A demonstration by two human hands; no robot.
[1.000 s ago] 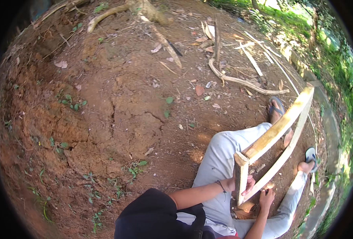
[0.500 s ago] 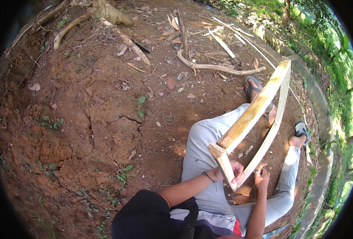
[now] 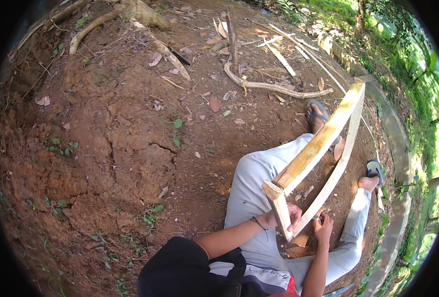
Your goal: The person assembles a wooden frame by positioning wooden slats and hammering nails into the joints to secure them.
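Since a moment ago the wooden frame has swung slightly toward three o'clock, its far end now pointing to one o'clock near the concrete curb. No packages, labels or signs show on the red soil. Left hand is wrapped around the frame's short cross piece at five o'clock, fingers curled shut on it. Right hand sits just beside, fingers pinched on the thin curved strip. Both forearms rise from six o'clock over the grey-trousered legs
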